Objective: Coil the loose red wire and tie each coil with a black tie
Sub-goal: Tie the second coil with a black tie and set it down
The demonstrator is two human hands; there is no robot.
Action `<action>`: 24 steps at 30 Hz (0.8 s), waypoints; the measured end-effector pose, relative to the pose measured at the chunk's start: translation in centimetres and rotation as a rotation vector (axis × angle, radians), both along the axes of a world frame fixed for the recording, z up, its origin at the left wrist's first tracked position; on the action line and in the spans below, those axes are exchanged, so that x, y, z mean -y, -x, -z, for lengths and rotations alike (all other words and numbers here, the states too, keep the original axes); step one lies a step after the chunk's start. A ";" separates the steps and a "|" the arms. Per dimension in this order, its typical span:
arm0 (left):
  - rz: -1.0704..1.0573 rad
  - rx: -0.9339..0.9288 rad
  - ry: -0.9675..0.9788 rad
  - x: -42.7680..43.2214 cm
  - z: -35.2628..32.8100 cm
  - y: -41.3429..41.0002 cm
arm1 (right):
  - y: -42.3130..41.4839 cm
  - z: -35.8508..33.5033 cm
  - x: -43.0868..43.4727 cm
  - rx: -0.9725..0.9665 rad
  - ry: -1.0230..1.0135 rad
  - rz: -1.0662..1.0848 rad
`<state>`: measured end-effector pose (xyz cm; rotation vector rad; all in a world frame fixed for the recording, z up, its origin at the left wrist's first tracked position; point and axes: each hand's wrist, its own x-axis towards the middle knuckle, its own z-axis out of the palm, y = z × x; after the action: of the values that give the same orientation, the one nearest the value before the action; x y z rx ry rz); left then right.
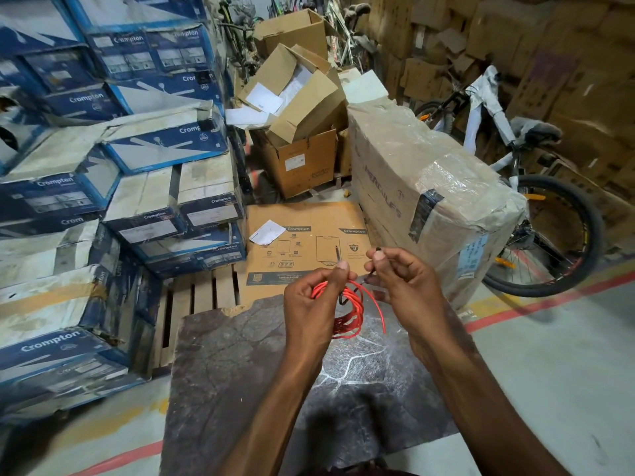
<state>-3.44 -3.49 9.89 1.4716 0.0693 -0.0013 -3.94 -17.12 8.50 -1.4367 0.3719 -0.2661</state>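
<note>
Red wire coil [350, 310] | black tie [337, 254] | stone slab [240, 365] below | bicycle [537, 131] right

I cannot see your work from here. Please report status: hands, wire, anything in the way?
Left hand grips red wire coil and one end of black tie. Right hand pinches other end. Tie around coil, ends apart. Nothing in the way.

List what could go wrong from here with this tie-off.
1. The black tie is only pinched at its ends by the left hand and right hand; if either slips, it may loosen before it is closed.
2. One red strand hangs outside the red coil and could stay untied.
3. The coil is held above the stone slab; a loose grip could let the loops spring apart.
</note>
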 end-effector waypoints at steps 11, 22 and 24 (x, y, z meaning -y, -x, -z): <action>-0.322 0.006 0.143 2.3 -0.1 0.8 | -0.6 0.3 -3.5 0.113 0.346 0.251; -0.323 -0.351 0.536 2.8 0.8 1.4 | -1.6 1.1 -4.2 0.257 0.413 0.381; -0.262 -0.347 0.511 2.5 1.2 1.4 | -1.9 1.2 -3.9 0.257 0.427 0.364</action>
<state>-4.88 -5.97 8.68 0.9301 0.5072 -0.0576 -2.02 -13.19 7.35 -1.7207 0.3773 -0.8584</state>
